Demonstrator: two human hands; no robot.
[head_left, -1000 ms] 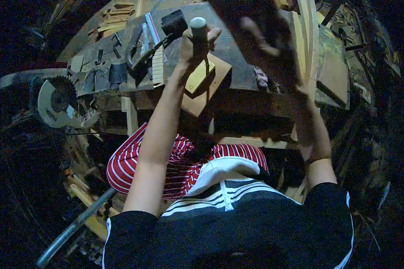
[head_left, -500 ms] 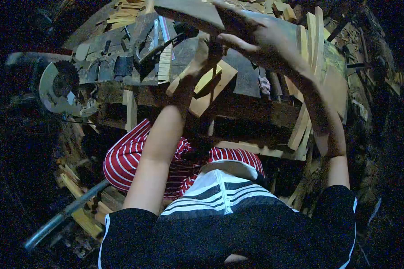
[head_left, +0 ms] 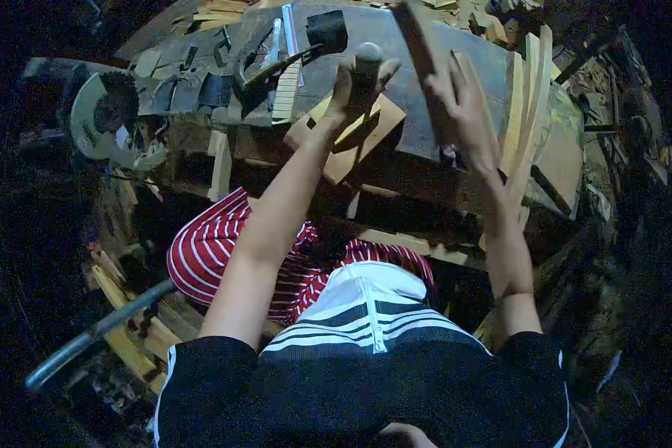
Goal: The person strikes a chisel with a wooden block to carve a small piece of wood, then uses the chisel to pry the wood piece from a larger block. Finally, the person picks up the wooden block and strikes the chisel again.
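My left hand (head_left: 343,89) is wrapped around an upright chisel handle with a rounded, pale top (head_left: 368,52); the chisel's blade is hidden below. Beneath that hand, a yellowish wood piece (head_left: 351,133) lies across a wider light board (head_left: 373,145) at the bench's front edge. To the right, my right hand (head_left: 459,112) grips a wooden mallet (head_left: 418,41), raised and tilted, apart from the chisel. Motion smears the mallet and the fingers around it, so its full shape is hard to make out.
The dark workbench (head_left: 418,145) carries a hand saw (head_left: 276,71), a ruled wooden strip (head_left: 285,93) and dark metal tools on the left. A toothed circular blade (head_left: 112,104) stands far left. Long wood strips (head_left: 526,104) lean at right. A metal pipe (head_left: 101,336) sits lower left.
The mallet has swung away from above my left hand, to the right, and now stands steeper. My right arm has moved with it. The chisel's top has come into view.
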